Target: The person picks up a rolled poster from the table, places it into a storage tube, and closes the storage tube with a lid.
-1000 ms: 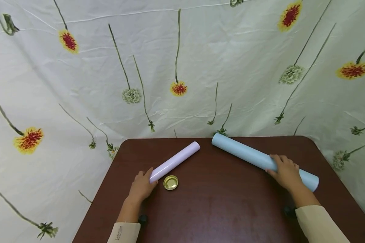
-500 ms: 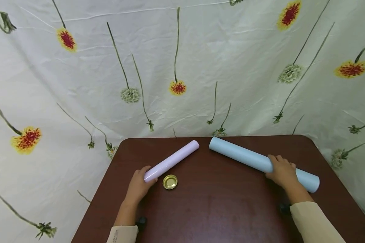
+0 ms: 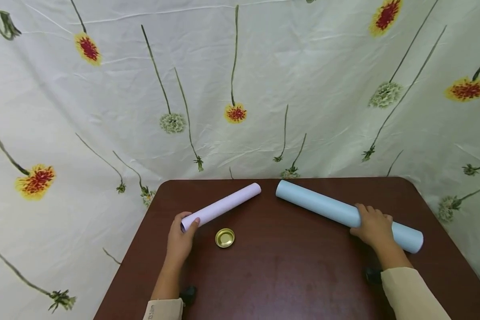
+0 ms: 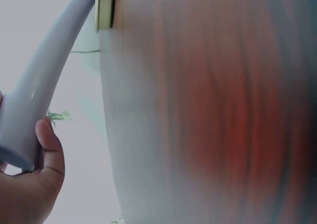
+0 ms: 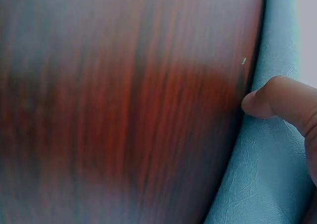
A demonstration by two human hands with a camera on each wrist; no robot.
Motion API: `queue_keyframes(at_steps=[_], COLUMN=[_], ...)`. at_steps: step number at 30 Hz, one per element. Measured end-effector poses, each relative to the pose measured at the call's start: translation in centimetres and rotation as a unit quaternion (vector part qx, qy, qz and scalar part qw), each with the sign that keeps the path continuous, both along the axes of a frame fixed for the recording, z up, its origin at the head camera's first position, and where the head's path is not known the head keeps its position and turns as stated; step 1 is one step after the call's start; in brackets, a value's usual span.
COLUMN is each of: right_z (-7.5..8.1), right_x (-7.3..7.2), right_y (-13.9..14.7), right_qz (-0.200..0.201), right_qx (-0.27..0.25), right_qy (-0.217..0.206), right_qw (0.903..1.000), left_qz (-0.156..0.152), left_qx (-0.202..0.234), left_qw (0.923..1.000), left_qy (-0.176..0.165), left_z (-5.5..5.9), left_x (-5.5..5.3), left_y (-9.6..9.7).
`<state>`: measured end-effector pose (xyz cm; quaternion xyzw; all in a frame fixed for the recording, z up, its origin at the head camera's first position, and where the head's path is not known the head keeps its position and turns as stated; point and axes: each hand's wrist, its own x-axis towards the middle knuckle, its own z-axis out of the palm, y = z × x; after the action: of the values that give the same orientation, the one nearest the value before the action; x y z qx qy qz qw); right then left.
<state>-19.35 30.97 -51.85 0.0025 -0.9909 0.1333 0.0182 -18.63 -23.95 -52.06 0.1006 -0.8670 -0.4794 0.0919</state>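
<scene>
In the head view my left hand [image 3: 179,242] grips the near end of a glossy lavender roll [image 3: 224,205], which slants away to the right. The thumb lies along its near side, and the open end shows in the left wrist view on the lavender roll [image 4: 42,70]. My right hand [image 3: 374,227] holds a thicker light-blue roll [image 3: 316,202] from above, right of its middle. Close up, the right thumb [image 5: 277,100] presses on the wrinkled surface of the blue roll [image 5: 262,169]. The right fingers' tips are hidden behind it.
A small round gold lid [image 3: 225,238] lies on the dark brown table [image 3: 288,275], just right of the left hand. Behind the table hangs a pale cloth [image 3: 328,89] printed with flowers. Dark wrist devices sit below both hands.
The left hand has shifted its grip to the lavender roll's near end, which has moved left and slightly up. The right hand stays on the blue roll, nearly still. The lid has not moved.
</scene>
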Motion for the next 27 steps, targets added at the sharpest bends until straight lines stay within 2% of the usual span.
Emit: queue_keyframes(at_steps=[3, 5, 12, 16, 22, 27], right_z=[0.0, 0.0, 0.0, -0.1, -0.1, -0.1], right_x=[0.2, 0.4, 1.0, 1.6, 2.3, 2.6], right_y=[0.2, 0.3, 0.3, 0.3, 0.6, 0.8], right_qz=[-0.001, -0.001, 0.007, 0.014, 0.017, 0.02], right_qx=[-0.007, -0.012, -0.017, -0.014, -0.03, -0.038], right_qy=[-0.001, 0.0, 0.015, 0.044, 0.105, 0.133], right_qw=[1.0, 0.9999, 0.9997, 0.9989, 0.9939, 0.9902], left_qz=[0.021, 0.032, 0.049, 0.058, 0.067, 0.069], left_qx=[0.066, 0.112, 0.243, 0.28, 0.301, 0.317], left_qw=[0.9976, 0.9932, 0.9686, 0.9581, 0.9513, 0.946], left_qy=[-0.005, -0.005, -0.012, -0.012, -0.004, -0.013], left_z=[0.3, 0.4, 0.1, 0.0, 0.6, 1.0], left_x=[0.1, 0.1, -0.1, 0.0, 0.3, 0.6], left_y=[0.4, 0.6, 0.3, 0.0, -0.1, -0.1])
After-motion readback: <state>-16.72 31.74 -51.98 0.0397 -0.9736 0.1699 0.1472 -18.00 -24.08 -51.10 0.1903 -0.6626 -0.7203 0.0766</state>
